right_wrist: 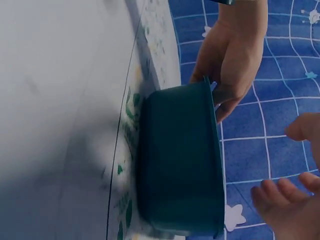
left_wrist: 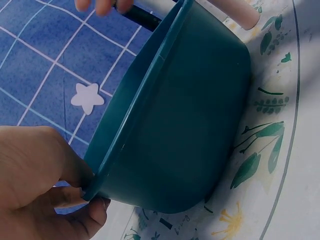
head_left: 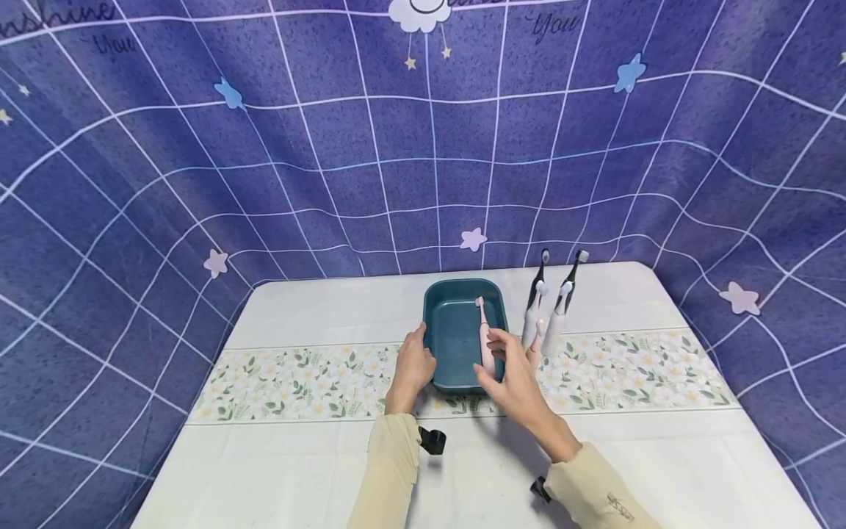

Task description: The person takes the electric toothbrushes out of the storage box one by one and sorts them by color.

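A dark teal plastic basin point(head_left: 456, 386) rests on the table, and a pink electric toothbrush point(head_left: 485, 345) lies inside it along the right side. My left hand point(head_left: 414, 367) pinches the basin's rim at the left; the left wrist view shows thumb and fingers on either side of that rim. Above the basin's right part is my right hand point(head_left: 512, 378), thumb and fingers spread apart around the pink toothbrush's handle. In the right wrist view, the right hand point(right_wrist: 295, 200) sits beyond the rim with nothing visible between its fingers.
Right of the basin several electric toothbrushes stand upright: a black one point(head_left: 538, 283), another black one point(head_left: 571, 281), white ones point(head_left: 558, 323) and a pink one point(head_left: 534, 353). A floral band crosses the white table point(head_left: 297, 470). A blue grid-patterned curtain point(head_left: 396, 184) hangs behind.
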Motion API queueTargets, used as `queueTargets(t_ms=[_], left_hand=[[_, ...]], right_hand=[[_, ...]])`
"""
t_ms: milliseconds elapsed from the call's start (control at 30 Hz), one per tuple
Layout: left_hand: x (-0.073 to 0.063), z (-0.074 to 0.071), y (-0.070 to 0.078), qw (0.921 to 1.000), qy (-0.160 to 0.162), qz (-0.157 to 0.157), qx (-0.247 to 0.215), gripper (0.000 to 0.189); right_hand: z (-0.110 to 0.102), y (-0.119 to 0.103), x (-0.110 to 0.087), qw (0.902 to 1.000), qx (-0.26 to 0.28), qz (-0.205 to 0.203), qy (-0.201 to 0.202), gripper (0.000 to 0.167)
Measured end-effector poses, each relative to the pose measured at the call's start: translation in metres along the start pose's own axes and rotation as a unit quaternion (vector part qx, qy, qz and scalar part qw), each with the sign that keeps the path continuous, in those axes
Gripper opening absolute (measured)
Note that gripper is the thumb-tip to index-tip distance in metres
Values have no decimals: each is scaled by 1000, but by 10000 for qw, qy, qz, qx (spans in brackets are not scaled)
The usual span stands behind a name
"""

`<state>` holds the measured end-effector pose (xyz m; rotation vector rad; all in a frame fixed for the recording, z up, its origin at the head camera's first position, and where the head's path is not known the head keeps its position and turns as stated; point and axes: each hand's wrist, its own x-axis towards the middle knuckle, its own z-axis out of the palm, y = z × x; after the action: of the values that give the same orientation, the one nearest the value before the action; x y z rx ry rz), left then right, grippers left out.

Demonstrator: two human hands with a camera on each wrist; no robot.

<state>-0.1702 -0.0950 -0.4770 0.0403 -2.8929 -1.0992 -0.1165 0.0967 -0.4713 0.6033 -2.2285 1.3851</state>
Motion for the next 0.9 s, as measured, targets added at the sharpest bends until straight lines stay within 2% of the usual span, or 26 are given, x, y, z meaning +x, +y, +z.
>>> queueTargets(t_ms=[167,267,367,567,767,900], left_hand=[[0,0,0,10000,-27,-14,-6,53],[0,0,-1,10000,-22,-19,18,53],[1,1,-1,10000,-23,-10,50,54],[2,1,-2,9999,-103,-77,6,54],[3,1,-2,9999,-106,-70,4,54],[3,1,-2,9999,-116,-77,-13,54]], right_hand=[[11,-1,6,9945,-366,958,-231,65],[16,-1,12,9856,-410,1561,-496,68],[20,0,18,9761,-493,1978,-749,72],[25,5,27,9618,-718,2374,-1157,73],[28,10,34,9535,-911,2530,-1363,73],[30,12,38,9430,-1003,2767,-1552,75]])
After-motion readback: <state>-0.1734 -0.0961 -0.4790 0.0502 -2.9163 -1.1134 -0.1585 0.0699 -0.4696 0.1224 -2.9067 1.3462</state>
